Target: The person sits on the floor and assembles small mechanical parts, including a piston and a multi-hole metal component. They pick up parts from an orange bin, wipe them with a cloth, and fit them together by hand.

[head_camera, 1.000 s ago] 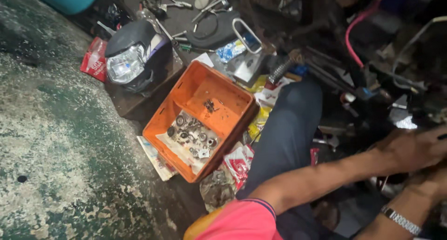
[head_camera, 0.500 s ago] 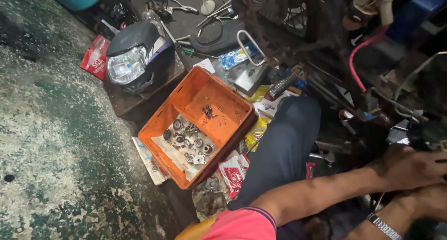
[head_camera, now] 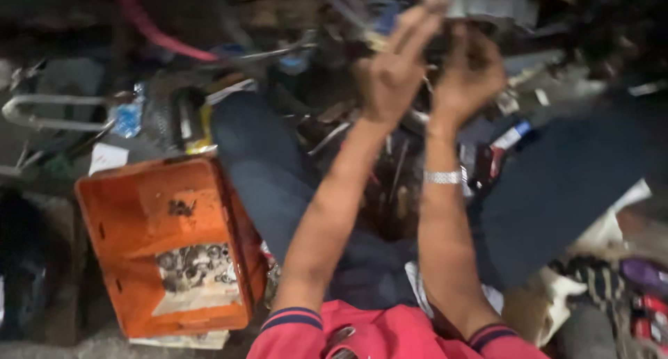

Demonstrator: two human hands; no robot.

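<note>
Both arms reach forward over the person's lap into a blurred tangle of dark machine parts (head_camera: pixel 445 25) at the top of the view. The left hand (head_camera: pixel 398 65) has its fingers spread, pressed against the parts; the right hand (head_camera: pixel 467 74), with a metal watch (head_camera: pixel 442 177) on its wrist, is curled, but I cannot tell what it grips. On the floor beside the left knee sits 1 orange crate (head_camera: pixel 139 213), with small metal pieces (head_camera: pixel 191 265) on paper near its closer end.

Crumpled blue packet (head_camera: pixel 127 117) beside yellow-labelled pack (head_camera: pixel 198 131)
</note>
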